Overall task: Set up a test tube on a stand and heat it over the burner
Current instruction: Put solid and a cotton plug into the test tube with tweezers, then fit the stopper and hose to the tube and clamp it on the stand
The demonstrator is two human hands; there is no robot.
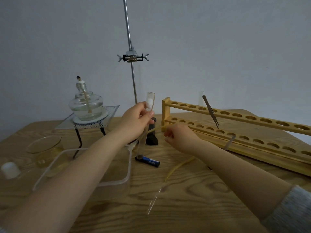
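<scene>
Left hand (137, 119) wrapped around a glass test tube (146, 126), fingers and thumb pinching it near the upper part, tube nearly upright and leaning a bit. White cotton plug (149, 102) sitting inside just above the grip, dark stuff at the rounded bottom well below it. Bottom end hanging right over a blue lighter (148, 161) lying on the wooden table (193, 207).

Right hand (180, 135) just right of that grip, fingers curled in, pinching a yellowish rubber tubing (180, 164) that loops down under the wrist and runs into a thin glass tube (154, 199) on the tabletop.

Straight behind the grip: retort stand rod (133, 78) with its clamp (133, 56) way above, black base partly hidden by the left hand. Up and left of the grip: alcohol burner (86, 103), unlit, cap off, sitting on a wire gauze (107, 113) over a tripod. Right of both hands: long wooden test tube rack (244, 121) with one empty tube (201, 103) standing in it and tweezers (210, 109) leaning in a hole. Under the left forearm: clear plastic tray (127, 167). Further left: glass dish (43, 144) and a white cap (10, 168), blurry.
</scene>
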